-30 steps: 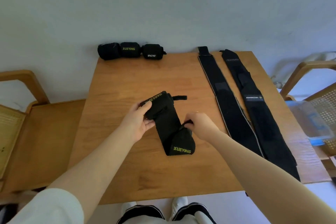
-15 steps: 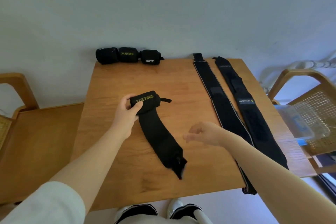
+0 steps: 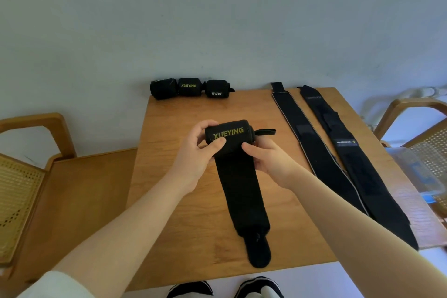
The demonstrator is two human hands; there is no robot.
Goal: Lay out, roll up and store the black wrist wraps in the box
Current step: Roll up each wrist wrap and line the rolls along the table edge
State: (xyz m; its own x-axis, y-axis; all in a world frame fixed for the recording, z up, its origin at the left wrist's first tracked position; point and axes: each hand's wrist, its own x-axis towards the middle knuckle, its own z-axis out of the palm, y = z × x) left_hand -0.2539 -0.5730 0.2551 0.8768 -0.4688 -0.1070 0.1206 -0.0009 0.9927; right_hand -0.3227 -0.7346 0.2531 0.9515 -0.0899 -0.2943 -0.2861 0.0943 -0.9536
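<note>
Six black wrist wraps show on the wooden table [image 3: 169, 176]. Three lie rolled in a row at the far left edge against the wall: a plain roll [image 3: 163, 89] with no writing I can make out, a middle roll [image 3: 190, 86] marked "XUEYING" in yellow-green, and a right-hand roll [image 3: 218, 89] with pale lettering that may read "IINCYO", though it is too small to be sure. Two long wraps lie flat side by side on the right half of the table: one with a light edge trim [image 3: 312, 150], and one [image 3: 348, 152] bearing a small pale label too blurred to read.

The sixth, a partly rolled wrap [image 3: 228, 136], sits near the table's middle. Its rolled end reads "XUEYING" in yellow-green, a thumb loop sticks out to its right, and its loose tail runs toward the near edge. The left hand [image 3: 196, 152] grips the roll's left end with curled fingers and thumb. The right hand [image 3: 268, 159] pinches the roll's lower right side, thumb on top.

One clear plastic box [image 3: 411, 169] with blue parts sits on the chair [image 3: 411, 113] at right. A second chair [image 3: 36, 152] stands at left.
</note>
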